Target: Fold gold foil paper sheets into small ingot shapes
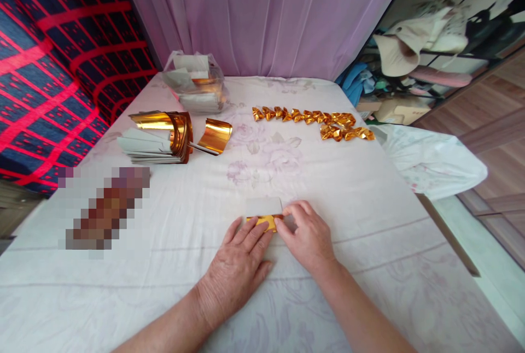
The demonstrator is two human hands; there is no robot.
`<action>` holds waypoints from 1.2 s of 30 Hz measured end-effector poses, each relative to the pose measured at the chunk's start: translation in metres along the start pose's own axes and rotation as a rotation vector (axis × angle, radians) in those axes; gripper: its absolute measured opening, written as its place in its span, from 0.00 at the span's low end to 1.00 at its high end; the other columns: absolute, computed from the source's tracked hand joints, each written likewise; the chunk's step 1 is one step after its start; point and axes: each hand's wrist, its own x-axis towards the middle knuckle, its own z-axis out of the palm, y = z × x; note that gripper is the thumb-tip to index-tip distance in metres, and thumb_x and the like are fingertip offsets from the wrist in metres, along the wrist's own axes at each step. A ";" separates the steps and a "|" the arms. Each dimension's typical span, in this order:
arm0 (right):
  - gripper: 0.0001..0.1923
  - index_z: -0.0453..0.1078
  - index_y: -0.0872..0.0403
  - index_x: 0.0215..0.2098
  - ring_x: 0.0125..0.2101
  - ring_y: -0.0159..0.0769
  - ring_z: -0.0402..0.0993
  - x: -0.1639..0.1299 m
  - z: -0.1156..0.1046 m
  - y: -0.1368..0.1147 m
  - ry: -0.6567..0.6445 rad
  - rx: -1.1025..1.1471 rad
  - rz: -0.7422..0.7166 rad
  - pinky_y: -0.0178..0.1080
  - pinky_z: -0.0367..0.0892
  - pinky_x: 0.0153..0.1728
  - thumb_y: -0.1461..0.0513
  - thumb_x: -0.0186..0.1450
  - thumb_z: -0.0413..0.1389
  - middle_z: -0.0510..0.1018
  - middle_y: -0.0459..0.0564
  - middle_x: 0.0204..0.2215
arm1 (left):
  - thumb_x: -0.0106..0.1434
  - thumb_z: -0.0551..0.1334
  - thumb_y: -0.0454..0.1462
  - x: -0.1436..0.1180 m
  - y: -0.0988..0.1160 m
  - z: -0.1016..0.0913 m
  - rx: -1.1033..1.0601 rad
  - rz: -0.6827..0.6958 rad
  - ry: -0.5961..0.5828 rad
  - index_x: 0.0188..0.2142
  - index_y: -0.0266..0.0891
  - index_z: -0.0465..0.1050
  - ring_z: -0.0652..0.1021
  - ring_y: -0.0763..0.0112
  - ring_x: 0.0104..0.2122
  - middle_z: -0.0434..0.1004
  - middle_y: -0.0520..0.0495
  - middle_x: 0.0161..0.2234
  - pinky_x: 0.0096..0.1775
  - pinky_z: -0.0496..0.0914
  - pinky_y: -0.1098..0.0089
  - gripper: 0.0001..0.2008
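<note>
gold pieces (303, 116): shaped, apparently done, rowed along the far right
sheet stack (145, 147): seemingly left to do
foil sheet (263, 207): on the table (197, 194), likely mid-fold; pale grey above, shiny gold below
left hand (233, 263): grip released, fingers resting on gold
right hand (309, 235): at its edge; pinching, cannot tell

1. Left hand (238, 265) lies on the grey-and-gold sheet (263, 206), at its six-o'clock edge.
2. Right hand (311, 235): at its three-o'clock edge.
3. Foil stack (153, 145): ten o'clock from it.
4. Crumpled gold pieces (303, 117): one o'clock.
</note>
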 end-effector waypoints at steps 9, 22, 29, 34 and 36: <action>0.02 0.68 0.51 0.34 0.31 0.34 0.73 -0.001 -0.001 0.001 -0.012 0.027 -0.007 0.36 0.64 0.33 0.61 0.63 0.55 0.75 0.48 0.36 | 0.70 0.55 0.45 0.000 0.000 0.001 -0.021 -0.007 -0.002 0.62 0.40 0.62 0.66 0.57 0.62 0.70 0.43 0.60 0.63 0.58 0.51 0.24; 0.06 0.72 0.50 0.34 0.33 0.33 0.73 -0.003 -0.005 0.003 -0.068 0.053 -0.059 0.35 0.65 0.36 0.61 0.67 0.54 0.75 0.48 0.38 | 0.70 0.54 0.46 0.000 0.000 0.000 0.001 -0.008 -0.005 0.61 0.39 0.63 0.66 0.56 0.62 0.69 0.45 0.60 0.62 0.58 0.51 0.24; 0.07 0.73 0.50 0.32 0.33 0.34 0.73 -0.002 -0.005 -0.001 -0.041 0.061 -0.064 0.35 0.64 0.36 0.62 0.67 0.53 0.77 0.47 0.36 | 0.70 0.54 0.45 0.000 0.000 0.000 -0.004 0.002 0.007 0.61 0.39 0.63 0.67 0.56 0.61 0.70 0.44 0.60 0.62 0.59 0.50 0.23; 0.06 0.73 0.50 0.32 0.33 0.34 0.73 -0.001 -0.006 -0.003 -0.053 0.052 -0.059 0.36 0.64 0.36 0.62 0.66 0.54 0.76 0.48 0.36 | 0.70 0.55 0.45 0.000 0.001 0.000 -0.014 -0.009 -0.012 0.62 0.40 0.63 0.66 0.56 0.62 0.70 0.44 0.60 0.62 0.59 0.50 0.23; 0.06 0.72 0.50 0.32 0.33 0.34 0.73 -0.001 -0.006 -0.003 -0.055 0.047 -0.058 0.36 0.64 0.36 0.62 0.66 0.54 0.76 0.48 0.36 | 0.70 0.55 0.45 0.001 0.000 0.000 -0.016 -0.007 -0.015 0.62 0.40 0.62 0.66 0.56 0.62 0.70 0.44 0.60 0.62 0.59 0.50 0.24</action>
